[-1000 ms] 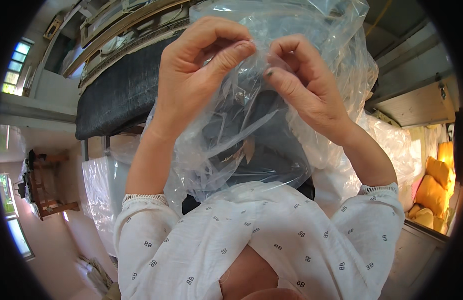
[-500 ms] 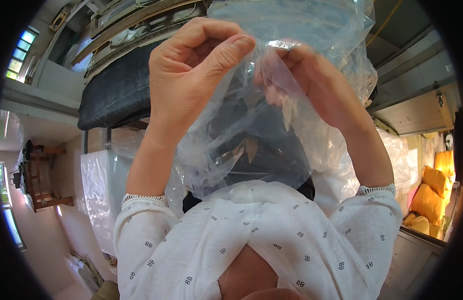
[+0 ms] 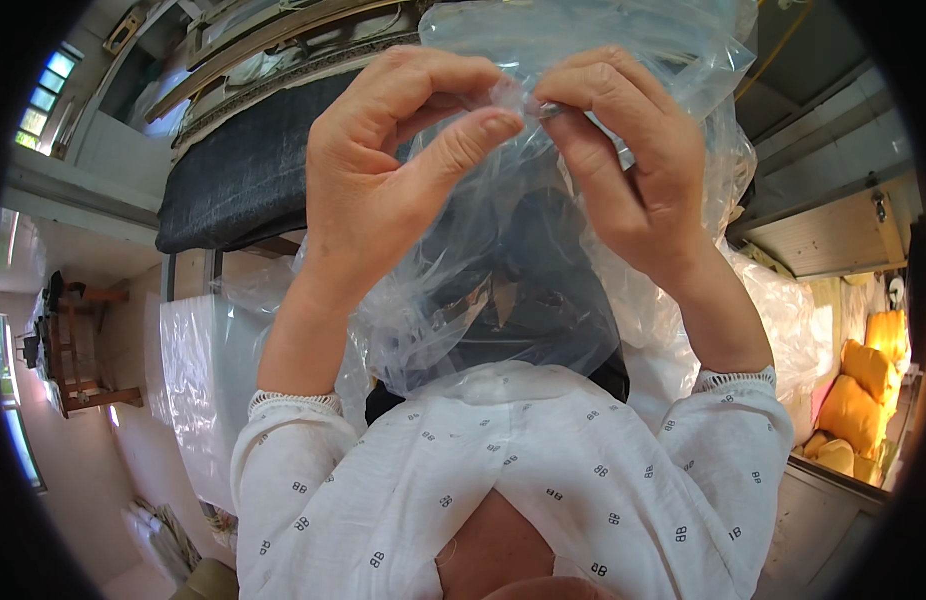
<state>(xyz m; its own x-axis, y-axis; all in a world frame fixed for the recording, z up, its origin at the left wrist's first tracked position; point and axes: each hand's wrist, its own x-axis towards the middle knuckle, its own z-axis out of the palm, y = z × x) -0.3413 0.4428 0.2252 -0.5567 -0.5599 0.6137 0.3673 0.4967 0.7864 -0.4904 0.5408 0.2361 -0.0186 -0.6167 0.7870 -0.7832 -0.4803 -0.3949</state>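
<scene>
Both hands are raised close together in front of my chest, fingertips almost meeting. My left hand (image 3: 388, 165) pinches a gathered bit of clear plastic film (image 3: 509, 97) between thumb and fingers. Just to its right, my right hand (image 3: 638, 165) also has thumb and index finger pressed together on the film, with a small crumpled fold at the tips. From there, loose transparent plastic sheeting (image 3: 413, 310) hangs down and spreads over my dark-clad lap. More wrinkled bluish plastic (image 3: 583, 25) lies beyond the hands.
A black padded piece (image 3: 238, 175) lies to the left beside stacked wooden strips (image 3: 273, 45). Wrapped white plastic (image 3: 198, 380) stands at lower left. Yellow cushion-like bundles (image 3: 858, 395) sit at the far right, below a light wooden panel (image 3: 833, 230).
My right hand has turned and come up to my left hand, its fingers now pinching at the film. My left hand has shifted slightly right. The film's raised flap has dropped.
</scene>
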